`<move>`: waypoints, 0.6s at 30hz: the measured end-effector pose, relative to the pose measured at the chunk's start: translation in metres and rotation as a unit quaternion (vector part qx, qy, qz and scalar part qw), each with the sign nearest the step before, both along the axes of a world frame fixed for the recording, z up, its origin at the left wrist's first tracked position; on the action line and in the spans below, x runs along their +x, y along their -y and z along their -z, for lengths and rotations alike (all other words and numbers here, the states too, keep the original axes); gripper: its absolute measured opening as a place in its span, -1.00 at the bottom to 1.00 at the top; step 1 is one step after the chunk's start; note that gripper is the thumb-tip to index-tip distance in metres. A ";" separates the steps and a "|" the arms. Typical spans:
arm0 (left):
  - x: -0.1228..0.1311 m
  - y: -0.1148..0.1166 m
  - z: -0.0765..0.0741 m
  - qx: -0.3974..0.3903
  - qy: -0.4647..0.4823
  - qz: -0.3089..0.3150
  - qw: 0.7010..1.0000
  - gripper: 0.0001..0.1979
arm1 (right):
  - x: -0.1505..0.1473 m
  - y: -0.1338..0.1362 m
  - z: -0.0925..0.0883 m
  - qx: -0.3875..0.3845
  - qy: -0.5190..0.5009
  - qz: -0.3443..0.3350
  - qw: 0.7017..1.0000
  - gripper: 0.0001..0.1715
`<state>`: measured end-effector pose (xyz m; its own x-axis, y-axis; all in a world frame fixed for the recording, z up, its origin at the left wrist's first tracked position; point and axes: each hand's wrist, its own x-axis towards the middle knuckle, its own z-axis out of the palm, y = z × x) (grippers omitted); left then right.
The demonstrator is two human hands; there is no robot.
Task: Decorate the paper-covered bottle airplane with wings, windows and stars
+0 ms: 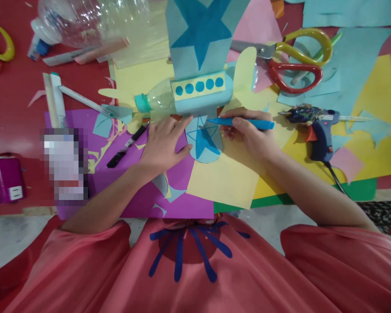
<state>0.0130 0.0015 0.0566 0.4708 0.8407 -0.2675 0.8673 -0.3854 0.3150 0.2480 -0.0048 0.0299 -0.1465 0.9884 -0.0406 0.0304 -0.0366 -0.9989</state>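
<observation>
The bottle plane (195,93), a clear plastic bottle wrapped in light blue paper with a row of blue dots, lies on its side in the middle of the red surface (16,108). Just below it, its lower wing (204,141) carries a blue star, half coloured in. The right hand (247,134) is closed around a blue marker (241,123), whose tip rests at the star's upper edge. The left hand (164,143) lies flat with fingers spread, holding nothing, pressing on the purple paper (133,174) right beside the wing. To the right of the plane sit the scissors (293,61) and a blue glue gun (316,126); an empty bottle (84,19) lies above it to the left.
</observation>
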 end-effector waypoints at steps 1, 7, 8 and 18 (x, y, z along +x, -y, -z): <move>0.000 0.000 0.000 -0.001 -0.002 0.000 1.000 -0.41 | 0.000 0.000 0.000 -0.001 0.015 -0.003 1.000 -0.75; 0.000 0.001 0.000 -0.009 -0.020 0.001 1.000 -0.39 | -0.008 -0.003 -0.003 0.020 0.041 0.024 0.999 -0.76; -0.001 0.001 0.000 -0.008 -0.019 0.002 1.000 -0.39 | -0.009 -0.004 -0.002 0.022 0.038 0.027 0.999 -0.75; 0.000 0.000 0.003 -0.011 -0.002 -0.007 1.000 -0.36 | -0.009 -0.005 0.002 0.039 0.041 0.000 0.998 -0.75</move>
<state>0.0126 0.0016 0.0534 0.4581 0.8411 -0.2875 0.8739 -0.3670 0.3188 0.2386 0.0004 0.0275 -0.1451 0.9891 0.0241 0.1127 0.0407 -0.9928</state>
